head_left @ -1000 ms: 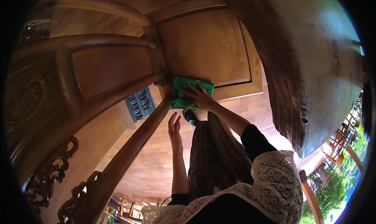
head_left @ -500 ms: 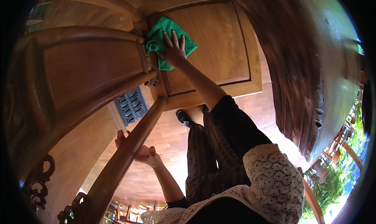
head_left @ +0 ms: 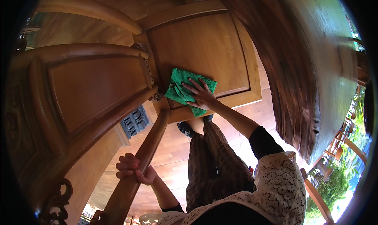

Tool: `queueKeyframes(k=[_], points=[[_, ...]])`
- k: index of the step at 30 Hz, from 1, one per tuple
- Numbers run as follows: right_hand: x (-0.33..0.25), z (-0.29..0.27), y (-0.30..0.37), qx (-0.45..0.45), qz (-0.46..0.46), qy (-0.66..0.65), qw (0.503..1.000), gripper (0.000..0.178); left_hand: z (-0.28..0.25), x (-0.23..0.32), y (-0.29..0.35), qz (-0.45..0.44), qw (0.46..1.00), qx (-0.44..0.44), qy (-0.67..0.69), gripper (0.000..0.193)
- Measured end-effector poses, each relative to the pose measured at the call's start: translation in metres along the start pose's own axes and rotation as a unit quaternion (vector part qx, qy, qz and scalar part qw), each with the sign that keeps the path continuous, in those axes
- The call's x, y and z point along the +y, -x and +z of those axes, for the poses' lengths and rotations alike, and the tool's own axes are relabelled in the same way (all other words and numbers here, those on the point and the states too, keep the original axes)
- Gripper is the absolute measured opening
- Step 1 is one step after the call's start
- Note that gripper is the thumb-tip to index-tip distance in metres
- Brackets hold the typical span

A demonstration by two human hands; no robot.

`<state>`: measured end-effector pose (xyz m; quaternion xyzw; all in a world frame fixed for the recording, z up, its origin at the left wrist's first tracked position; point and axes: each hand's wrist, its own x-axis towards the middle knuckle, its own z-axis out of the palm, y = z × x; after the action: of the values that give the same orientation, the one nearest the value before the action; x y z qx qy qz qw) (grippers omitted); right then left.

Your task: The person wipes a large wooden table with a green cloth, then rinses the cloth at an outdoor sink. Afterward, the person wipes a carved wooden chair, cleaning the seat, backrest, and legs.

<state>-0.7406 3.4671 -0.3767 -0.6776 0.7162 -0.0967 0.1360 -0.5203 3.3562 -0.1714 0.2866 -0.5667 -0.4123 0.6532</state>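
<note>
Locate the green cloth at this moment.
In the head view, the green cloth lies just above centre, under the right hand, toward the near left corner of the wooden seat.

That cloth (head_left: 184, 76) is vivid green, the wooden seat (head_left: 201, 44) honey-brown with faint streaks of grain. The trousers (head_left: 222, 166) are dark brown in a muted check, the sleeves (head_left: 264, 143) black, the lace top (head_left: 280, 174) cream-white with flowers.
</note>
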Motion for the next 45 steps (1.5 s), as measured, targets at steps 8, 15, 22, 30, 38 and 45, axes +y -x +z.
queueKeyframes(k=[8, 15, 22, 30, 38, 45], points=[[0.059, -0.021, -0.179, 0.024, 0.097, 0.042, 0.994, 0.057, -0.011, -0.001, 0.004, 0.009, 1.000, -0.001, -0.009, 0.022], [0.209, -0.026, -0.199, 0.237, 0.280, 0.137, 0.920, 0.065, 0.002, -0.002, -0.002, -0.005, 0.999, -0.031, -0.036, 0.022], [0.211, -0.042, -0.100, 0.227, 0.555, 0.063, 0.798, 0.061, -0.005, 0.003, 0.001, 0.005, 0.999, -0.001, -0.047, 0.024], [-0.001, 0.004, -0.041, 0.081, 0.260, -0.005, 0.962, 0.063, -0.005, -0.003, 0.002, 0.014, 1.000, -0.009, -0.019, 0.023], [0.015, 0.014, 0.118, 0.042, 0.272, -0.010, 0.961, 0.059, -0.012, -0.005, -0.002, 0.030, 0.998, -0.034, -0.044, 0.023], [0.102, -0.003, 0.135, 0.137, 0.716, 0.021, 0.685, 0.071, -0.009, -0.010, 0.003, 0.036, 0.999, -0.017, -0.028, 0.023]])
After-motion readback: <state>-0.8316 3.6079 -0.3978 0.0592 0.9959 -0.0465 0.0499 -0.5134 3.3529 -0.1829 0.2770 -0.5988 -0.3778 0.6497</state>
